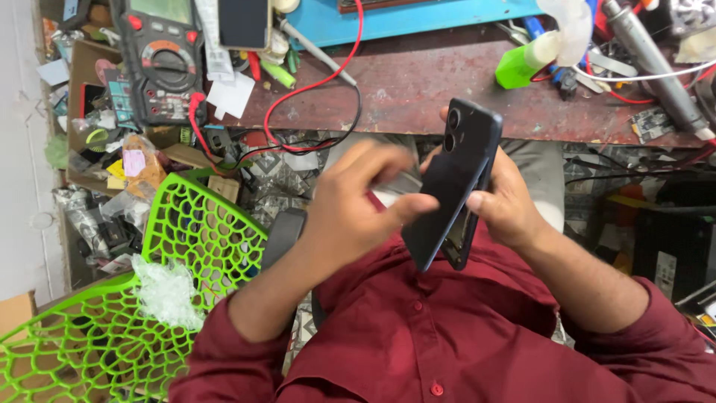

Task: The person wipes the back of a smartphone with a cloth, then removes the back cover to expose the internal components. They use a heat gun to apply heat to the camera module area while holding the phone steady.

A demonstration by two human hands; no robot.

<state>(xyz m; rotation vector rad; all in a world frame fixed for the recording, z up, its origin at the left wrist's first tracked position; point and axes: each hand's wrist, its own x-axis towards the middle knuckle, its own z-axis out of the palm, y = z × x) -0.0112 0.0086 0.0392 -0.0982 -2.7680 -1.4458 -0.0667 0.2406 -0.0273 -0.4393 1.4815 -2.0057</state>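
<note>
I hold a dark blue phone (455, 179), with two camera lenses on its back, upright over my lap. My right hand (511, 205) grips it from behind along its right edge. The back cover stands slightly apart from the body near the bottom, where a gap shows. My left hand (358, 209) is at the phone's left edge with its thumb pressed on the back cover. Its fingers are blurred, and something thin and pale (395, 183) sits between them; I cannot tell what it is.
A worn reddish workbench (447, 97) lies ahead. On it are a black multimeter (164, 60) with red and black leads, a green bottle (526, 63), a blue board (418, 16) and small tools. A bright green lattice chair (97, 321) carrying crumpled plastic (164, 291) stands at my left.
</note>
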